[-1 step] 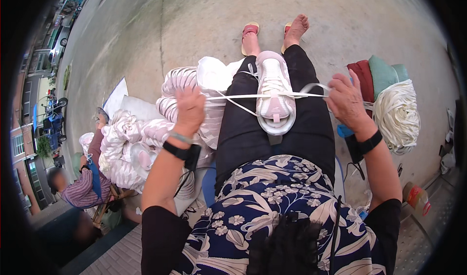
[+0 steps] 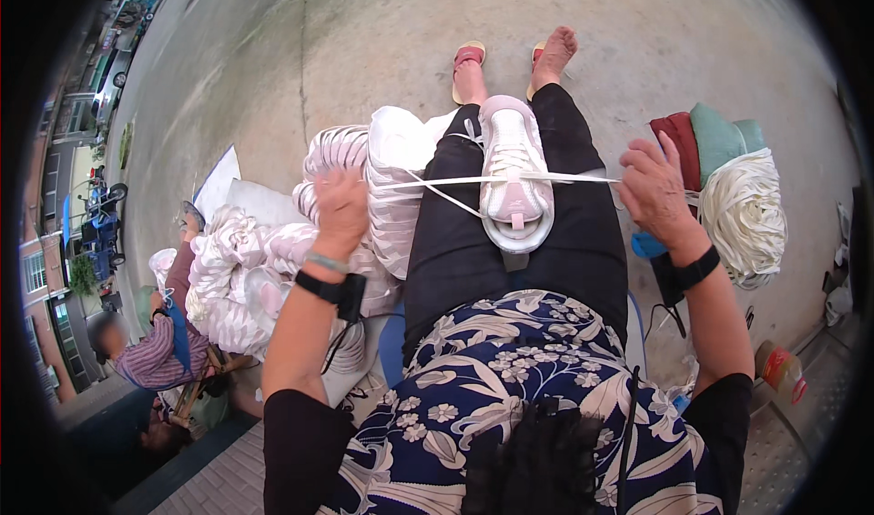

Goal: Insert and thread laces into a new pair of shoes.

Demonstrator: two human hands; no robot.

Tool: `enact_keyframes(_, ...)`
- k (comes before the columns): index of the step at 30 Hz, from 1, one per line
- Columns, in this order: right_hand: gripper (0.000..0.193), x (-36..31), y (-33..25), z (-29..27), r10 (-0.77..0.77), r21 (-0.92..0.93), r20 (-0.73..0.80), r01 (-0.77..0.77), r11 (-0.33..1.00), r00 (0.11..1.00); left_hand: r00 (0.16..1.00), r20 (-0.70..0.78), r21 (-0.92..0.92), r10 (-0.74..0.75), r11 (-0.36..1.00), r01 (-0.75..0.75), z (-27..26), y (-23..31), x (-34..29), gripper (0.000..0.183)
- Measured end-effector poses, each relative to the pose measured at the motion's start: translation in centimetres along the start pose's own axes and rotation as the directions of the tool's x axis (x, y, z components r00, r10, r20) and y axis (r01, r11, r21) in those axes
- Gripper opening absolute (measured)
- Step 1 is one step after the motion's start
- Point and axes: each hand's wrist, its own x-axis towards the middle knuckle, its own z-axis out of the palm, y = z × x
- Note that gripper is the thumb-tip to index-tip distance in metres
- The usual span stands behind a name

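Left hand: curled, blurred. Right hand: fingers bent, one upright. Both well apart; forearms angled inward.

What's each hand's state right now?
Left hand: closed, slightly blurred, holding white shoelace.
Right hand: some fingers raised, grip closed on white shoelace.

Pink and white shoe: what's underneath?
Black trousers show on both sides of the shoe. Its underside and whatever directly supports it are covered by the shoe itself, so neither can be seen.
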Motion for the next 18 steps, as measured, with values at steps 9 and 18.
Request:
enact_keyframes(9, 0.015, -1.9, -0.1, -1.8, 0.119, 0.429, 0.040, -0.125, 0.894, 0.992, 0.994, 0.042, -0.023, -0.096, 0.995, 0.097, -0.9, -2.0, -4.5, 0.001)
enact_keyframes(18, 0.008, 3.0, -3.3, -5.3, 0.377, 0.955, 0.192, -0.262, 0.142, 0.906, 0.997, -0.027, -0.107, -0.069, 0.992, 0.066, 0.6, -0.4, -3.4, 0.004)
